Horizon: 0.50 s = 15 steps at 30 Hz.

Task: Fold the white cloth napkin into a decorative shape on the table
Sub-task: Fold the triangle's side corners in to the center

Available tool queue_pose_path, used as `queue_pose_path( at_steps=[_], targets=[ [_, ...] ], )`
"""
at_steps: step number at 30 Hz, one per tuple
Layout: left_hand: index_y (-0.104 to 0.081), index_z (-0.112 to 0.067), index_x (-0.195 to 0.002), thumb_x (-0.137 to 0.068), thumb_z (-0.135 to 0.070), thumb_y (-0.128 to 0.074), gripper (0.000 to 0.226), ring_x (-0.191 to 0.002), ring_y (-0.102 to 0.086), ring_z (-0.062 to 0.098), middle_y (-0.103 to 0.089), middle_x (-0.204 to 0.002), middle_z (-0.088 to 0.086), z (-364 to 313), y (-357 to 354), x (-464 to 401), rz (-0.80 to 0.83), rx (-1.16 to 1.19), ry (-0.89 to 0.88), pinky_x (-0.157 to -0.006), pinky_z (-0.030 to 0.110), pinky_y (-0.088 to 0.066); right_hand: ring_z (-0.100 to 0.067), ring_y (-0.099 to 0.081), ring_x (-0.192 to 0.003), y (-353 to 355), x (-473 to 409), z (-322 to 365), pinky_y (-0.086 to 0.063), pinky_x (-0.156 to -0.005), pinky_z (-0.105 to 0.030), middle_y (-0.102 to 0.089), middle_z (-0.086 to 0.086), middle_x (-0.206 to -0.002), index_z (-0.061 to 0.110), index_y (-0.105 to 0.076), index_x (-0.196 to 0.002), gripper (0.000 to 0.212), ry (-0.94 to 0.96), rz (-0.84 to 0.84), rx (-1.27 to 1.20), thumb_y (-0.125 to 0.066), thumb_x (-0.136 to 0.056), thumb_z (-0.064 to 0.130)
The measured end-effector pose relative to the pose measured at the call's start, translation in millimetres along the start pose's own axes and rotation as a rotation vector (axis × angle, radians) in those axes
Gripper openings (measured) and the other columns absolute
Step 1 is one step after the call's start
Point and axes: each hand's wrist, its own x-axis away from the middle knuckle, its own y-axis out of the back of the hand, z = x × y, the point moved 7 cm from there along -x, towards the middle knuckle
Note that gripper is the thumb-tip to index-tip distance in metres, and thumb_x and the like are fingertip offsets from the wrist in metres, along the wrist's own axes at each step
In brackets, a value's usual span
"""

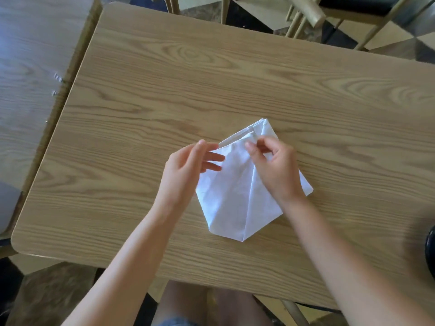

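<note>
The white cloth napkin point(235, 198) lies folded on the wooden table point(211, 90), tapering to a point at its near end and with layered hemmed corners at its far end. My right hand point(273, 168) rests over the napkin's right half, thumb and forefinger pinching a top layer near the far corner. My left hand point(188, 170) hovers at the napkin's left edge, fingers spread, fingertips touching or just above the cloth. The right flap is partly hidden under my right hand.
A second wooden table point(28, 78) abuts on the left. Chair legs point(303, 17) stand beyond the far edge. A dark round object point(430, 252) sits at the right edge of the table. My knees show below the near edge.
</note>
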Motion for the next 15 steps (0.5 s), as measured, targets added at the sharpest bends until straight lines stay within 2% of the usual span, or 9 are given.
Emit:
queue_pose_path(
  at_steps=[2, 4, 6, 8, 10, 13, 15],
  targets=[
    [-0.065, -0.018, -0.108, -0.089, -0.039, -0.039, 0.039, -0.089, -0.064, 0.010, -0.073, -0.097, -0.004, -3.0, -0.1, -3.1, -0.108, -0.319, -0.239, -0.080, 0.022, -0.044, -0.012, -0.053, -0.062, 5.8, -20.9, -14.0, -0.047, -0.073, -0.035, -0.059, 0.007, -0.066, 0.009, -0.063, -0.079, 0.014, -0.050, -0.034, 0.076, -0.062, -0.079, 0.024],
    [-0.059, -0.012, -0.122, -0.091, -0.030, -0.037, 0.042, -0.109, -0.056, 0.011, -0.066, -0.117, 0.002, -3.4, -12.1, -5.8, -0.107, -0.648, -0.495, -0.091, 0.018, -0.036, -0.011, -0.052, -0.059, 9.0, -38.7, -24.1, -0.046, -0.081, -0.045, -0.057, 0.015, -0.063, 0.018, -0.062, -0.081, 0.010, -0.061, -0.042, 0.176, -0.059, -0.076, 0.027],
    [-0.049, -0.008, -0.133, -0.093, -0.024, -0.036, 0.045, -0.131, -0.041, 0.015, -0.052, -0.137, 0.006, 7.8, -28.2, -9.0, -0.046, -0.874, -0.662, -0.107, 0.033, -0.025, -0.014, -0.053, -0.062, 8.4, -52.3, -28.8, -0.043, -0.086, -0.046, -0.053, 0.017, -0.060, 0.021, -0.062, -0.079, 0.008, -0.020, -0.027, 0.320, -0.058, -0.080, 0.028],
    [-0.038, -0.013, -0.141, -0.095, -0.026, -0.034, 0.048, -0.140, -0.027, 0.016, -0.036, -0.149, 0.005, 23.6, -42.6, -13.0, 0.008, -1.047, -0.721, -0.113, 0.046, -0.014, -0.020, -0.056, -0.073, 6.2, -62.8, -29.0, -0.035, -0.082, -0.038, -0.051, 0.016, -0.061, 0.019, -0.065, -0.079, 0.010, 0.047, -0.039, 0.443, -0.058, -0.082, 0.026],
    [-0.031, -0.018, -0.145, -0.096, -0.030, -0.033, 0.051, -0.142, -0.020, 0.016, -0.027, -0.153, 0.004, 38.0, -52.3, -16.8, 0.040, -1.143, -0.727, -0.113, 0.051, -0.010, -0.024, -0.057, -0.082, 3.3, -71.4, -29.7, -0.028, -0.075, -0.035, -0.060, 0.011, -0.069, 0.020, -0.067, -0.077, 0.010, 0.110, -0.072, 0.526, -0.060, -0.080, 0.026],
    [-0.031, -0.019, -0.145, -0.094, -0.032, -0.036, 0.053, -0.142, -0.020, 0.018, -0.027, -0.153, 0.005, 54.8, -56.5, -24.1, 0.050, -1.211, -0.690, -0.112, 0.051, -0.011, -0.027, -0.055, -0.086, -3.2, -78.4, -37.7, -0.025, -0.073, -0.034, -0.065, 0.000, -0.084, 0.019, -0.068, -0.076, 0.008, 0.161, -0.068, 0.615, -0.064, -0.077, 0.026],
    [-0.035, -0.018, -0.143, -0.093, -0.033, -0.037, 0.052, -0.141, -0.025, 0.019, -0.031, -0.151, 0.005, 61.2, -54.1, -27.1, 0.023, -1.234, -0.663, -0.112, 0.049, -0.013, -0.031, -0.055, -0.090, -4.2, -80.7, -39.2, -0.030, -0.074, -0.035, -0.064, -0.004, -0.089, 0.018, -0.068, -0.081, 0.010, 0.213, -0.072, 0.633, -0.066, -0.072, 0.021]
  ],
)
